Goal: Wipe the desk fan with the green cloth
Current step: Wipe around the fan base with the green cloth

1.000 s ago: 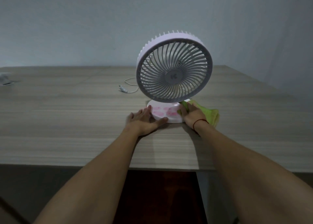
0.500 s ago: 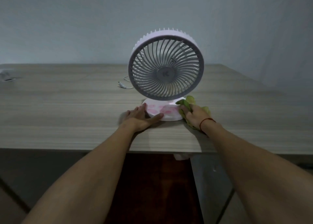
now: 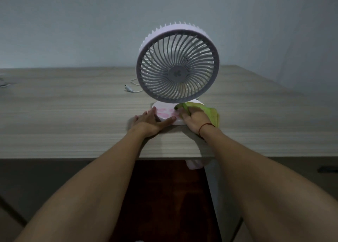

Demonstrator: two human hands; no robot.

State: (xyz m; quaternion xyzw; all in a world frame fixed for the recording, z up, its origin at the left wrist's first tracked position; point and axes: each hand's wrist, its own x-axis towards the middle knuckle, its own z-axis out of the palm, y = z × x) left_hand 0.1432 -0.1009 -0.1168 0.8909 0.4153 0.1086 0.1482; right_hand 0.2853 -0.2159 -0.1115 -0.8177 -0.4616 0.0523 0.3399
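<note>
A white desk fan (image 3: pixel 177 64) with a round grey grille stands upright on a wooden desk (image 3: pixel 73 117). Its round white base (image 3: pixel 164 113) carries pink marks. My left hand (image 3: pixel 149 122) lies flat against the base's left front edge, thumb on the rim. My right hand (image 3: pixel 194 120) presses the green cloth (image 3: pixel 210 113) onto the right side of the base, under the grille. Part of the cloth spills onto the desk to the right of my hand.
A white cable with a plug (image 3: pixel 130 89) lies on the desk behind and left of the fan. A pale object (image 3: pixel 4 82) sits at the far left edge. The desk's front edge (image 3: pixel 91 157) runs under my forearms. A grey wall stands behind.
My right hand has shifted the green cloth along the right side of the base. My left hand stays on the base's left edge. The camera view has moved slightly.
</note>
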